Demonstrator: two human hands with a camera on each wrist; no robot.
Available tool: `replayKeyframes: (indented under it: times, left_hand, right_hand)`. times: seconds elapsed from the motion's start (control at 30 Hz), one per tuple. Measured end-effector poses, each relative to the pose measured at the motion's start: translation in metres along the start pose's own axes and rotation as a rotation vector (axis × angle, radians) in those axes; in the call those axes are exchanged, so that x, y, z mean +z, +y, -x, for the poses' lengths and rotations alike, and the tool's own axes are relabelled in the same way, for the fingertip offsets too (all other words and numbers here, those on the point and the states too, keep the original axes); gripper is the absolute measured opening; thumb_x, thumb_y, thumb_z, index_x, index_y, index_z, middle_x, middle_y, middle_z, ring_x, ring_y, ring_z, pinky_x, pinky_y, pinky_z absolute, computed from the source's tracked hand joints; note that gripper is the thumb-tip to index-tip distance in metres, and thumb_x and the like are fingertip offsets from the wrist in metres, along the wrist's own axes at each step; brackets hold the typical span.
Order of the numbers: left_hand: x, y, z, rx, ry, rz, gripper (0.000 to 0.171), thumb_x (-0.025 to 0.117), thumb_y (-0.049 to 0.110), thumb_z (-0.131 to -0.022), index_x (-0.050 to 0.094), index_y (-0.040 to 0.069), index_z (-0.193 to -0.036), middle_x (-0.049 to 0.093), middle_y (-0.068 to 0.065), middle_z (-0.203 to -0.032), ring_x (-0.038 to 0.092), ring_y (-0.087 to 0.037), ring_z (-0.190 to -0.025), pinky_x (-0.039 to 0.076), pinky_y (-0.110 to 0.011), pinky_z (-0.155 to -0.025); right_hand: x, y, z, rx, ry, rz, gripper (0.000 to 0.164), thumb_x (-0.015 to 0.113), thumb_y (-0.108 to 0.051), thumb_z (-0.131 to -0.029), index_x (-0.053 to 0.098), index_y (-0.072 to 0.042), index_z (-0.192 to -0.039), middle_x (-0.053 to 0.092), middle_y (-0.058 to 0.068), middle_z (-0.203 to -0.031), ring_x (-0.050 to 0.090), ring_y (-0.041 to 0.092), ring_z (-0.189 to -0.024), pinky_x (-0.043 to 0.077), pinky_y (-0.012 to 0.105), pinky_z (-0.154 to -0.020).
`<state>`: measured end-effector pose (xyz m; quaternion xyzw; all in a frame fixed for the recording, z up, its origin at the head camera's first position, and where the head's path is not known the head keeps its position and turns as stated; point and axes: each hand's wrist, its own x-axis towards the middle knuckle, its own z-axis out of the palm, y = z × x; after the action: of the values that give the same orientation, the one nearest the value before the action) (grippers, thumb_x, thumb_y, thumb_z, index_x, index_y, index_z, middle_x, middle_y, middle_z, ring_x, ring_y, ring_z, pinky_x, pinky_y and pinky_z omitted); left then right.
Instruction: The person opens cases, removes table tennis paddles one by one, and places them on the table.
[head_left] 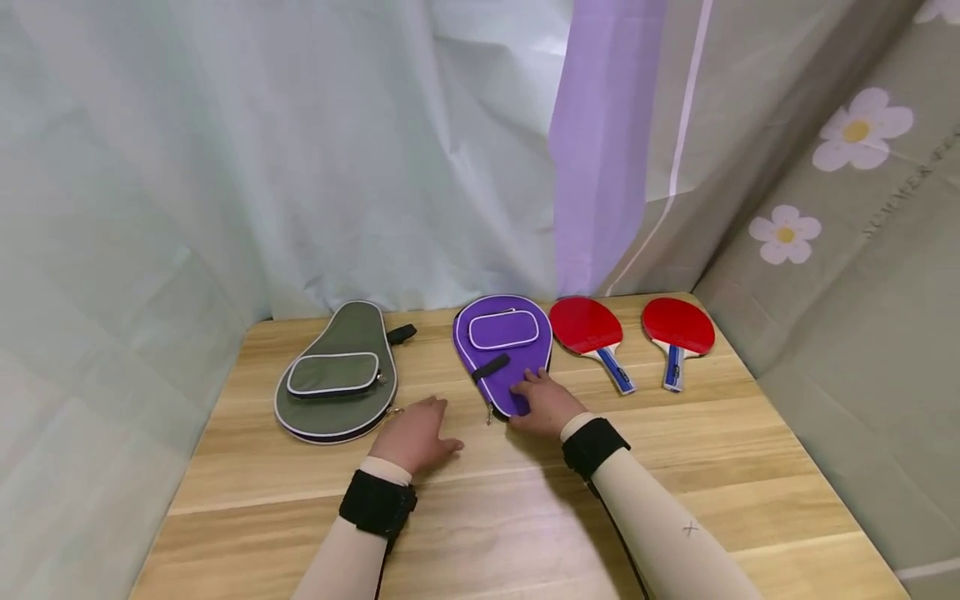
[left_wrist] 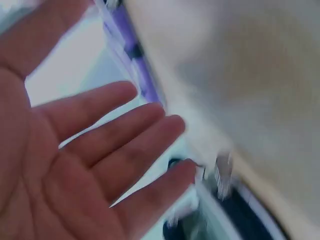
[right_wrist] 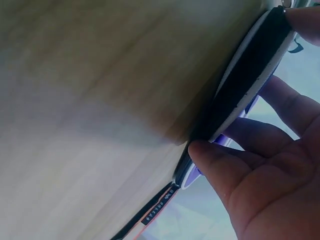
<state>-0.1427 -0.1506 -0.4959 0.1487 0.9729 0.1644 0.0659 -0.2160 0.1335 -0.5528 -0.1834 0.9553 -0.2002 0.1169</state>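
A purple padded table tennis racket case [head_left: 504, 367] with white piping lies mid-table, its narrow end toward me. My right hand [head_left: 549, 406] grips that narrow end. In the right wrist view the thumb is at the dark side band [right_wrist: 250, 75], and bent fingers reach over the top. My left hand [head_left: 417, 436] holds nothing, its fingers extended just above the wood. Beside it, to the left, lies a grey-green racket case [head_left: 337, 371], wide end nearest me. The palm of the left hand [left_wrist: 85, 165] faces its wrist camera.
Two red table tennis rackets [head_left: 588, 325] [head_left: 678, 325] with blue handles lie to the right of the purple case. A curtain [head_left: 420, 158] hangs along the back edge of the wooden table [head_left: 480, 508], and more fabric closes in both sides.
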Motion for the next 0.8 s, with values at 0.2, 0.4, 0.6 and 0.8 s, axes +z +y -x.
replayKeyframes:
  times: [0.2,0.4,0.6,0.8]
  left_hand:
    - [-0.032,-0.031,0.007,-0.128,0.26,-0.014,0.064,0.087,0.037,-0.099,0.068,0.006,-0.152,0.055,-0.032,-0.163,0.049,-0.06,-0.152,0.05,-0.08,-0.116]
    - [-0.037,-0.069,0.004,-0.278,0.131,0.032,0.084,0.083,0.049,-0.101,0.048,0.02,-0.171,0.015,-0.037,-0.185,0.0,-0.081,-0.164,0.015,-0.108,-0.109]
    - [-0.04,-0.076,0.004,-0.289,0.094,0.026,0.088,0.085,0.051,-0.099,0.046,0.025,-0.173,0.017,-0.036,-0.185,0.001,-0.085,-0.16,0.02,-0.11,-0.102]
    - [-0.042,-0.072,0.007,-0.306,0.103,-0.003,0.087,0.084,0.05,-0.099,0.045,0.028,-0.174,0.018,-0.03,-0.187,0.002,-0.08,-0.164,0.013,-0.109,-0.109]
  right_hand:
    - [0.001,-0.002,0.009,-0.039,0.042,-0.004,0.068,0.086,-0.036,-0.095,0.069,-0.008,-0.154,0.048,0.031,-0.175,0.035,0.062,-0.167,0.037,0.07,-0.136]
    - [0.012,-0.007,0.025,-0.131,0.094,0.044,0.069,0.089,-0.037,-0.094,0.069,-0.012,-0.155,0.049,0.03,-0.175,0.04,0.061,-0.166,0.042,0.073,-0.131]
    - [0.021,-0.031,0.041,-0.25,0.073,0.006,0.066,0.084,-0.041,-0.099,0.067,-0.015,-0.157,0.05,0.021,-0.177,0.042,0.051,-0.168,0.046,0.066,-0.131]
    - [-0.013,-0.093,0.075,-0.299,-0.099,-0.048,0.062,0.083,-0.029,-0.102,0.066,-0.005,-0.157,0.057,0.02,-0.173,0.053,0.04,-0.164,0.047,0.056,-0.133]
